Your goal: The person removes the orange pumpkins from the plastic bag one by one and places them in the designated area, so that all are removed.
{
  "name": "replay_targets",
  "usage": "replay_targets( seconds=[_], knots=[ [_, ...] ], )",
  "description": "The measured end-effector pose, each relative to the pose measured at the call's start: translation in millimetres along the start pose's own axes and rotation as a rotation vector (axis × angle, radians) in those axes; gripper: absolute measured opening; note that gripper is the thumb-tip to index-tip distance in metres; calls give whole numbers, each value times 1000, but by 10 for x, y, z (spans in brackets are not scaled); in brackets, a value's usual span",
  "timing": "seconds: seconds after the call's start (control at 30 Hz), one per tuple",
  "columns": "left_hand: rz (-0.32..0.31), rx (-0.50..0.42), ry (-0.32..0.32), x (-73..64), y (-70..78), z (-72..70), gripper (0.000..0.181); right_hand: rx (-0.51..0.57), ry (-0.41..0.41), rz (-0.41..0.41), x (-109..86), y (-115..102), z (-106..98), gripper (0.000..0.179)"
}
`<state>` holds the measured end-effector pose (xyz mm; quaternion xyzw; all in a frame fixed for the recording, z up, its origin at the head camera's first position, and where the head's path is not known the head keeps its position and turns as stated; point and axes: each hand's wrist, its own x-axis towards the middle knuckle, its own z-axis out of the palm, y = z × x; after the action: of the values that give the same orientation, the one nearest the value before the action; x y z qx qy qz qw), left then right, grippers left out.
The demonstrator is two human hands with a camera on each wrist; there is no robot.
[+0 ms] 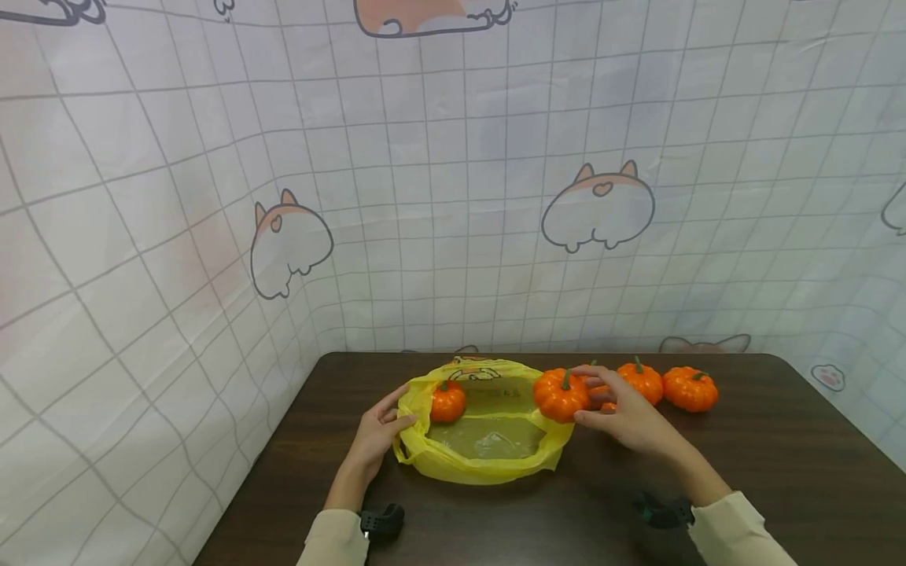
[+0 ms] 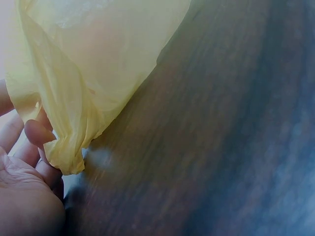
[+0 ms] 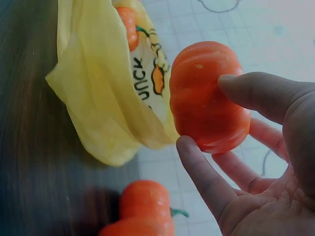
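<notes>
A yellow plastic bag (image 1: pixel 488 470) lies with its mouth spread wide on the table, and one small orange pumpkin (image 1: pixel 448 402) sits inside at its left. My left hand (image 1: pixel 377 432) pinches the bag's left rim; the left wrist view shows the gathered yellow plastic (image 2: pixel 69 142) between thumb and fingers. At the bag's right rim my right hand (image 1: pixel 626 413) grips another small pumpkin (image 1: pixel 561 395) with a green stem. In the right wrist view, thumb and fingertips hold this pumpkin (image 3: pixel 209 98) by its sides, close beside the bag's opening (image 3: pixel 142 108).
To the right of the bag, several more pumpkins (image 1: pixel 690 389) stand on the dark wooden table (image 1: pixel 793 464), some partly behind my right hand. A white gridded cloth (image 1: pixel 453 196) with cartoon animals hangs behind the table and along its left side.
</notes>
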<state>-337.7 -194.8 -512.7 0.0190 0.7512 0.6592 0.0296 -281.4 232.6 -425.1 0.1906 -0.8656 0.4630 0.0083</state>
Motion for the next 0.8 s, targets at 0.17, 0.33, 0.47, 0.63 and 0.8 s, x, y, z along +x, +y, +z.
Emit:
replay_targets(
  seconds=[0.17,0.33,0.47,0.63,0.8],
  knots=[
    [3,-3,2,10,3,7,61,-34,12,9,-58,49,-175,63],
    [6,-6,3,19,4,8,60,-44,25,20,-100,98,-367,65],
    [8,-9,5,20,11,5,61,-52,31,29,-114,153,-469,67],
    [-3,-7,4,16,10,-1,62,-56,36,43,-136,216,-555,68],
    [-11,-7,0,16,2,3,62,-68,56,53,-173,244,-664,68]
  ],
)
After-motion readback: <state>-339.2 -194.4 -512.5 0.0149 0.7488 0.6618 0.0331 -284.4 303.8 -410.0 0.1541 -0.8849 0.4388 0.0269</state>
